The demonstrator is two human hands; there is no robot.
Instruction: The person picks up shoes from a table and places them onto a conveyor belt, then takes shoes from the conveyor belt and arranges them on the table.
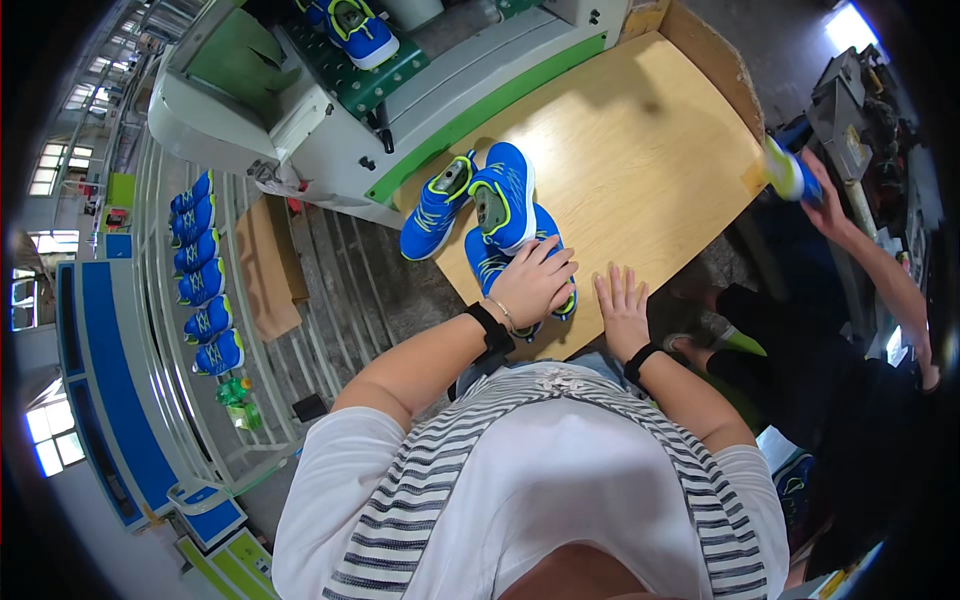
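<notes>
Blue sneakers with yellow-green trim lie in a small heap at the near left of the wooden table. One sneaker (513, 170) rests on top of others, and another sneaker (430, 222) leans at the left edge. My left hand (535, 283) lies over the near part of the heap, its fingers stretched across a lower sneaker (549, 228) and not wrapped round it; the hand hides part of the shoes. To the right, my right hand (624, 308) is flat on the table's near edge, fingers apart, holding nothing.
The wooden table (640, 150) adjoins a machine with a green belt (410, 72) carrying more sneakers (365, 38). A rail rack at left holds a row of blue sneakers (202, 280) and a green bottle (240, 402). At right, a co-worker's hand (826, 205) grips a blurred shoe (788, 172).
</notes>
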